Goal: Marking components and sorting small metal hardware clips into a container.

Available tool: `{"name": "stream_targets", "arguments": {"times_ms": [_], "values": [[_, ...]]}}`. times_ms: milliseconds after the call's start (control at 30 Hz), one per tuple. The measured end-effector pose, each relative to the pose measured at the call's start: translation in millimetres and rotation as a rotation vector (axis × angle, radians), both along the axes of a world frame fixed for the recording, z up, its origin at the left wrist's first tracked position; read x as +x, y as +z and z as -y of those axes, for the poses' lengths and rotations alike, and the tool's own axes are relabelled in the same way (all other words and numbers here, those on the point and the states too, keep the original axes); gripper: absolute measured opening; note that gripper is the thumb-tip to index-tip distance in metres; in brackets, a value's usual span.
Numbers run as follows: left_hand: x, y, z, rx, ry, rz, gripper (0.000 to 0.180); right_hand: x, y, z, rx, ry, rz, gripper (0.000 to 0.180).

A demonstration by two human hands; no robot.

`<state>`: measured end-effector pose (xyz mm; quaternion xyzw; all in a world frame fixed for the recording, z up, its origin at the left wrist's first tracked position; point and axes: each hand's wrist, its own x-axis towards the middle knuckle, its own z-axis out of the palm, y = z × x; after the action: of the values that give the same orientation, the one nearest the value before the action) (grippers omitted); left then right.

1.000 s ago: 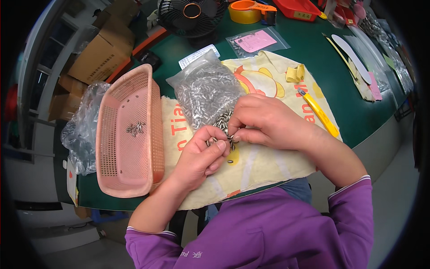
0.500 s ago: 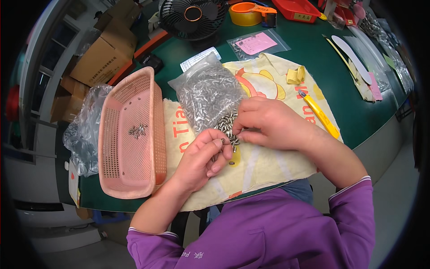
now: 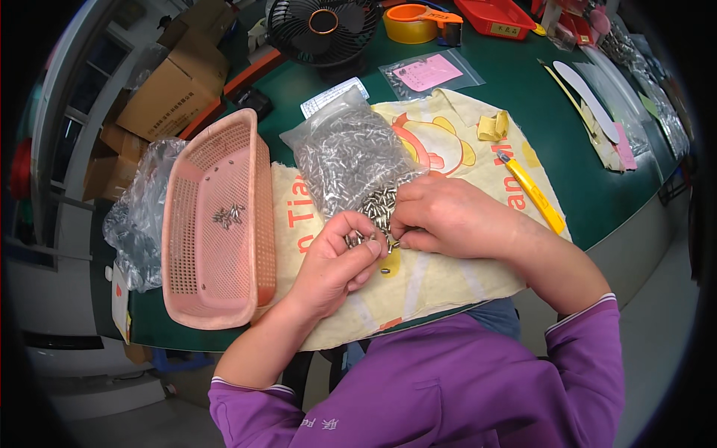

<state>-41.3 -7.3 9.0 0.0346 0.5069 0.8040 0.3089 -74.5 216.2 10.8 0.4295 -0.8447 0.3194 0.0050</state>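
Small shiny cylindrical metal pieces (image 3: pixel 379 205) lie heaped on a cream printed cloth (image 3: pixel 448 280), at the mouth of a clear plastic bag (image 3: pixel 347 153) full of the same pieces. My left hand (image 3: pixel 334 265) is curled at the near left of the heap, with several metal pieces between thumb and fingers. Across from it, the thumb and fingers of my right hand (image 3: pixel 448 213) are pinched together at the heap's right edge, with a metal piece at their tips. A single loose piece (image 3: pixel 385 271) lies on the cloth below the heap.
At left stands a pink perforated plastic basket (image 3: pixel 267 224) with a small cluster of metal pieces (image 3: pixel 228 216) inside. A yellow utility knife (image 3: pixel 534 193) lies on the cloth's right side. Behind are a black fan (image 3: pixel 323 22), tape roll (image 3: pixel 409 26) and red tray (image 3: pixel 497 16).
My left hand has turned a little, so more metal pieces show in its fingers. My right hand has shifted slightly down and right at the heap.
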Motion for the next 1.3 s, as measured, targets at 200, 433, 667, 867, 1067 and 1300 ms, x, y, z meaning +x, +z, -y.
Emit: {"name": "stream_targets", "arguments": {"times_ms": [200,433,667,867,1067,1300], "values": [[-0.3,1.8,-0.4,0.030,0.041,0.048,0.019,1.4,12.1,5.4,-0.265,-0.076,0.304,0.012],[0.7,0.6,-1.5,0.006,-0.016,0.070,0.015,3.1,5.9,13.4,-0.479,0.006,0.646,0.010],[0.7,-2.0,0.7,0.025,-0.009,0.024,0.011,0.2,2.0,14.4,-0.495,-0.008,0.663,0.010],[0.6,-0.6,0.1,0.023,0.001,0.040,0.009,-0.3,2.8,13.7,-0.474,-0.020,0.620,0.010],[0.8,-1.9,0.7,0.021,0.006,0.038,0.010,0.7,2.6,14.7,-0.480,0.000,0.377,0.012],[0.3,-4.0,2.2,0.038,0.025,0.000,0.015,3.9,6.3,15.4,-0.499,-0.076,0.546,0.011]]}}
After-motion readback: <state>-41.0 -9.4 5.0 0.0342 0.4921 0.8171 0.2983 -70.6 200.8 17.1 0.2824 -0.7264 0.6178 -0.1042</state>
